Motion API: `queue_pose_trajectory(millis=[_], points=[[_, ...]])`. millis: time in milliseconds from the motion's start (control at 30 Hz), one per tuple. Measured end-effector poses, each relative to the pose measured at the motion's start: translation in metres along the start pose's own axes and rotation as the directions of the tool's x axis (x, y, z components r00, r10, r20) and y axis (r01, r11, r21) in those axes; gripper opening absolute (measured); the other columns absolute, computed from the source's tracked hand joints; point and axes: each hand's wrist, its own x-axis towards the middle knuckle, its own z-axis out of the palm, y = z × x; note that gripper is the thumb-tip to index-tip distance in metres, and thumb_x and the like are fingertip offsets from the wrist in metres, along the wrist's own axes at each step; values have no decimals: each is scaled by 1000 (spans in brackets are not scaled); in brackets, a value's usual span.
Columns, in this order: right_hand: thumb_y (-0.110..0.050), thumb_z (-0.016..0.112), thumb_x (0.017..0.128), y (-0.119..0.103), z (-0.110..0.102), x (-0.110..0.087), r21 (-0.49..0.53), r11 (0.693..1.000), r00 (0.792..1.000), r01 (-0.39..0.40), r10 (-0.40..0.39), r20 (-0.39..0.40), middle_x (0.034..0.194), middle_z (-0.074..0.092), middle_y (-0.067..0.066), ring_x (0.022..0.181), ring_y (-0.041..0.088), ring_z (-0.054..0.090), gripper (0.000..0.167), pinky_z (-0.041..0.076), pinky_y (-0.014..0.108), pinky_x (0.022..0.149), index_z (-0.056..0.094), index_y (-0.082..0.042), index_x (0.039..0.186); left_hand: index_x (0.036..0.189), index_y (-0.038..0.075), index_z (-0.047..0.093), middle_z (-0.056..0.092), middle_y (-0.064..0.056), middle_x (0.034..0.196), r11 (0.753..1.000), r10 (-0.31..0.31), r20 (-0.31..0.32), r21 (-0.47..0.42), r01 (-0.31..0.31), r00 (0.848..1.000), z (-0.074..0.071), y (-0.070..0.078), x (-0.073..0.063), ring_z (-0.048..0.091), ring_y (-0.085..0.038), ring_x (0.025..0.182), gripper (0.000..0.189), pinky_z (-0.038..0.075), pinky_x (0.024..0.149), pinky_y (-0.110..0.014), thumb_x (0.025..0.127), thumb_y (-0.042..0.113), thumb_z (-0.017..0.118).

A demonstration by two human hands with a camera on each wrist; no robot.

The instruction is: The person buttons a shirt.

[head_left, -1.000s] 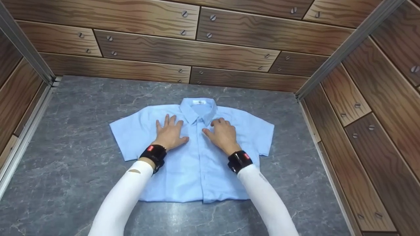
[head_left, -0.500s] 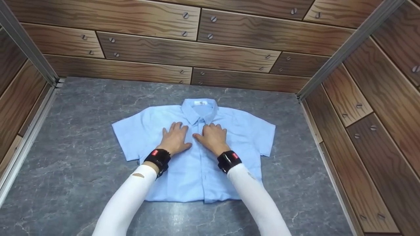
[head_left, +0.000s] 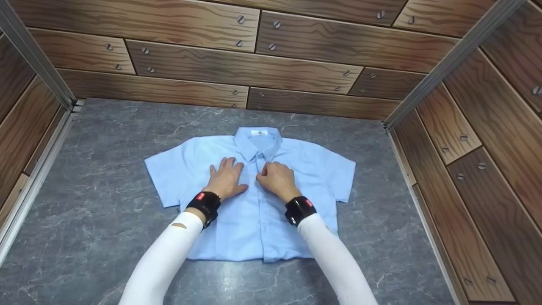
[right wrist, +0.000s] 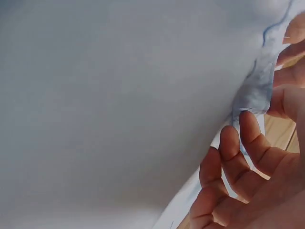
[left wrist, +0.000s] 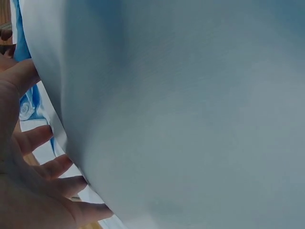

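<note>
A light blue short-sleeved shirt [head_left: 237,239] lies front up, its collar [head_left: 245,146] pointing away from me. My left hand [head_left: 224,180] rests on the chest just left of the placket, fingers spread and fairly straight. Close beside it, below the collar, my right hand [head_left: 277,178] has its fingers curled and pinches the placket [right wrist: 255,98] between thumb and forefinger, as the right wrist view shows. A pale button [left wrist: 26,109] appears near my left fingers in the left wrist view. Pale cloth fills most of both wrist views.
The shirt lies on a grey marbled surface [head_left: 106,203]. Wood-patterned panels enclose it at the back [head_left: 190,63] and on both sides, with metal strips along the corners. Both forearms wear white sleeves [head_left: 163,258] and black wrist straps.
Both hands have moved inward toward the placket, the left also slightly toward me. The right fingers and thumb have closed from a looser pose into a pinch on the shirt front.
</note>
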Motion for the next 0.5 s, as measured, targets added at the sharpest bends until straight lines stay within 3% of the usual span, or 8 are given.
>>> queue_pose_trajectory(millis=[100, 233, 367, 500], points=[[-31, 64, 81, 7, -3, -4, 59, 998, 1000, 11, -11, -2, 72, 60, -2, 66, 18, 56, 15, 45, 36, 64, 62, -18, 73, 137, 11, 51, 38, -19, 147, 1000, 1, -24, 12, -1, 1000, 2, 4, 1, 28, -43, 141, 62, 21, 104, -73, 85, 41, 69], [-29, 64, 83, 15, -6, -6, 115, 993, 1000, 24, -24, 1, 69, 60, -4, 64, 16, 54, 15, 44, 32, 63, 63, -18, 73, 125, 16, 62, 44, -18, 143, 999, 35, -113, 24, -33, 993, 4, 11, 6, 33, -40, 139, 41, 25, 103, -72, 88, 32, 68], [-28, 64, 84, 20, -7, -8, 151, 988, 999, 31, -32, 3, 71, 61, -4, 65, 15, 55, 13, 43, 31, 64, 65, -17, 77, 109, 18, 72, 53, -17, 131, 994, 113, -216, 17, -112, 970, 6, 18, 12, 48, -36, 126, 21, 36, 97, -64, 89, 19, 67], [-28, 64, 84, 23, -7, -9, 178, 984, 999, 31, -34, 11, 72, 61, -4, 65, 14, 55, 12, 44, 30, 63, 65, -17, 80, 102, 18, 76, 59, -15, 112, 985, 173, -257, 23, -172, 951, 9, 24, 18, 56, -34, 104, 17, 45, 82, -53, 90, 13, 65]])
